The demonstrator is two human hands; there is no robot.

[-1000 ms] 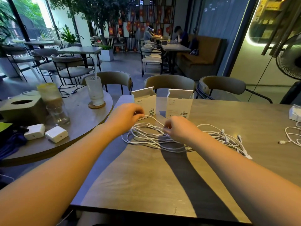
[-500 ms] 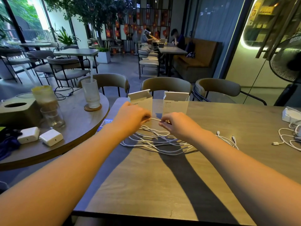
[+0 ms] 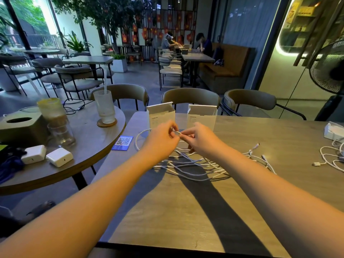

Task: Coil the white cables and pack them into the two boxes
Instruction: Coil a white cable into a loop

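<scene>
Two white boxes stand open and upright at the far side of the wooden table (image 3: 186, 211): the left box (image 3: 160, 116) and the right box (image 3: 202, 117). A loose tangle of white cables (image 3: 195, 165) lies in front of them. My left hand (image 3: 163, 140) and my right hand (image 3: 202, 140) meet just above the tangle and both pinch the same white cable between them. A loop of that cable (image 3: 138, 137) arcs out to the left of my left hand. Cable plugs (image 3: 257, 146) lie spread to the right.
A round table (image 3: 89, 146) at the left carries a glass with a straw (image 3: 104, 107), drinks, a tissue box (image 3: 18, 127) and two white chargers (image 3: 59, 156). A blue QR card (image 3: 123, 142) lies near the table edge. More white cable (image 3: 333, 157) lies far right. Chairs stand behind the boxes.
My hands have lifted closer together in front of the boxes with one cable between them, and a loop now stands out to the left. The view has shifted slightly.
</scene>
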